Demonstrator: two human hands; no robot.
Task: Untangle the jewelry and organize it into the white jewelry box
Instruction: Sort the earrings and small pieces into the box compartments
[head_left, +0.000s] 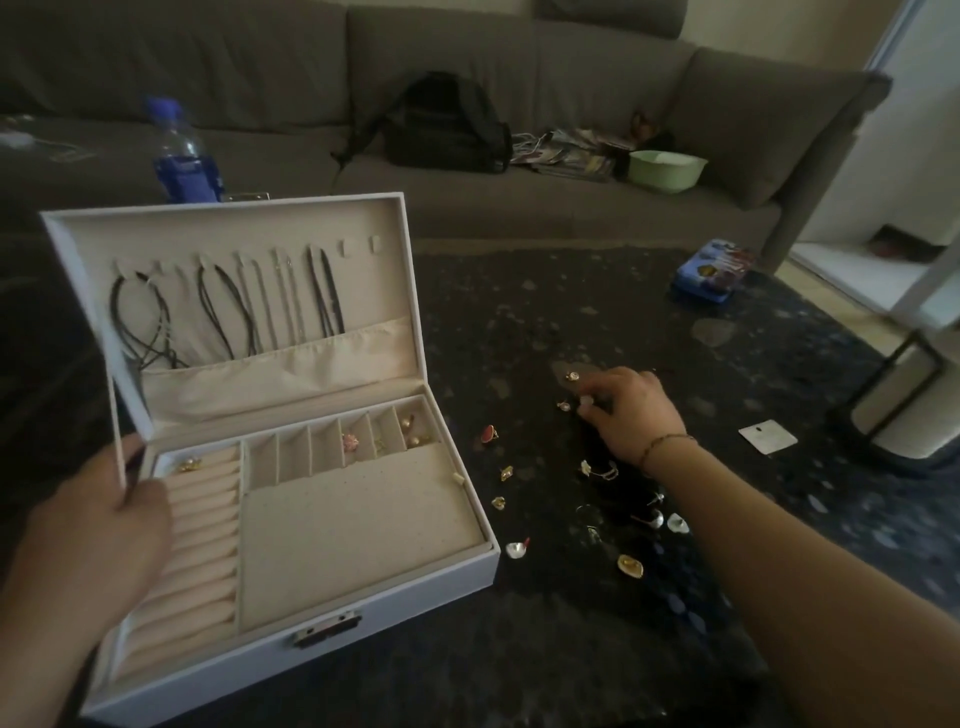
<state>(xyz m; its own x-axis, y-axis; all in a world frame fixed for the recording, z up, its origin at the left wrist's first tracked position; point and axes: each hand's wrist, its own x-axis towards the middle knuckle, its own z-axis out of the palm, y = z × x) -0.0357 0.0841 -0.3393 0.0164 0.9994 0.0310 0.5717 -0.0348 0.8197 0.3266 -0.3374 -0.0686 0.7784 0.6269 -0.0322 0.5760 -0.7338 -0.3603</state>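
Note:
The white jewelry box (363, 603) stands open on the dark table at the left. Several cord and chain necklaces (234, 306) hang inside its lid. A few small pieces lie in its back compartments (382, 439), and a gold ring (188, 464) sits in the ring rolls. My left hand (98, 525) grips the lid's left edge. My right hand (631, 415) reaches over the loose jewelry, its fingertips curled onto a small gold earring (565, 405). Several more earrings and rings (597, 509) lie scattered below that hand, among them a red ring (488, 434).
A blue-capped water bottle (182, 156) stands behind the box. A blue tin (711, 273) and a white card (768, 436) lie on the table's right side. The grey sofa (571, 208) behind holds a black backpack (447, 124), magazines and a green bowl (666, 169).

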